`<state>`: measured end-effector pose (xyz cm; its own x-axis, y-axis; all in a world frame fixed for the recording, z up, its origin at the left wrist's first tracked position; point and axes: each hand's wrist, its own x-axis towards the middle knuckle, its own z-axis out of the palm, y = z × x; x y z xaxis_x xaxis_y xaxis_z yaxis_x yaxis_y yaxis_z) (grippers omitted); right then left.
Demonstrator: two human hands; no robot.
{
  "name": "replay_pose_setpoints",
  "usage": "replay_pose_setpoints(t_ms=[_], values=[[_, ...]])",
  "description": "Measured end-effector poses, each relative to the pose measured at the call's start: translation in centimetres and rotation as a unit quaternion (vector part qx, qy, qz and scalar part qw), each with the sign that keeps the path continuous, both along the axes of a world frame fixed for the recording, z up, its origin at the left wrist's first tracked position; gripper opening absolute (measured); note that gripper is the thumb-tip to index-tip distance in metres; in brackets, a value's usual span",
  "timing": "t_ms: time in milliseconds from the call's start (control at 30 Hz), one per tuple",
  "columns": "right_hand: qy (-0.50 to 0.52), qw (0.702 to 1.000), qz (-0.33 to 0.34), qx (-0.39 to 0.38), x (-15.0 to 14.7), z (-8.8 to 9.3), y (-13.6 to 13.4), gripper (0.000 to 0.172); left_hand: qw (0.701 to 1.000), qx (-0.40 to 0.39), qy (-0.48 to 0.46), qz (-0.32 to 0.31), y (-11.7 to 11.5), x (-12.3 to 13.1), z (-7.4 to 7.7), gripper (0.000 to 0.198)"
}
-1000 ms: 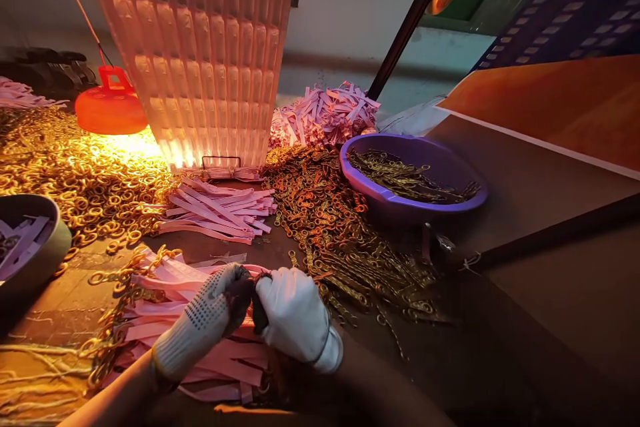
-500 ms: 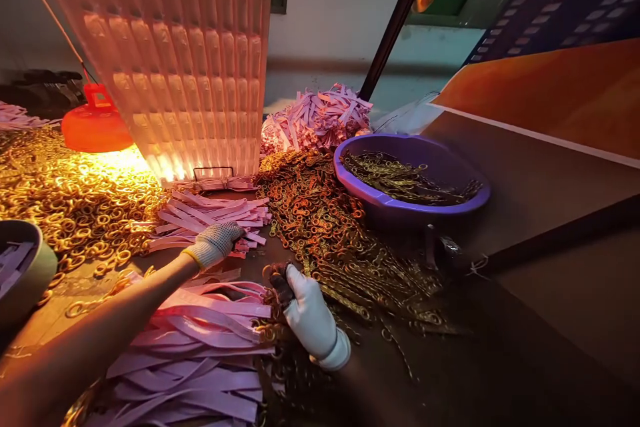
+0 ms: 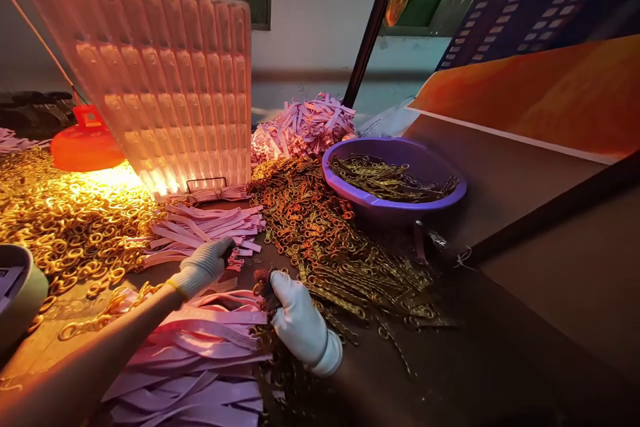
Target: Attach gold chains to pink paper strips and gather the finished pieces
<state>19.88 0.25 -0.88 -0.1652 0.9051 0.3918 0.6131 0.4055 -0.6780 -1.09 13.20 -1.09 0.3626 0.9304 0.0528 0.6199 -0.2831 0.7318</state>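
My left hand (image 3: 204,268), in a whitish knit glove with dark fingertips, is at the near edge of a small pile of pink straps (image 3: 203,223). Its fingers are pressed together; what they hold, if anything, is hidden. To its right, my right hand (image 3: 300,323) wears a white glove with dark fingertips, its fingers curled closed. Whatever is inside them cannot be made out. Below both hands lies a larger layer of pink straps (image 3: 195,353), with brass-coloured metal pieces at their right ends. Beside my right hand spreads a heap of brass-coloured clasps and short chains (image 3: 320,227).
Gold rings (image 3: 75,233) are heaped on the left under an orange lamp (image 3: 87,147). A ribbed translucent panel (image 3: 170,80) stands upright behind. A purple basin (image 3: 395,199) holds chain pieces. More pink straps (image 3: 310,121) are piled at the back. A round container (image 3: 37,290) stands at left.
The view has shifted a little, so most things appear further left and lower. My left hand has drawn slightly back toward me; my right hand stays closed near the strap ends.
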Motion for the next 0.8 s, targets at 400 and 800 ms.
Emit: replay_pose_setpoints(t_ms=[400,800], values=[[-0.316,0.946,-0.057,0.046,-3.2,1.7,-0.5,0.014,0.962,-0.152,-0.223,0.031,-11.0,1.7,5.1,0.029],[-0.348,0.934,-0.046,0.068,-3.4,1.4,-1.3,0.012,0.986,0.014,-0.163,0.030,-11.2,0.6,2.0,0.012]])
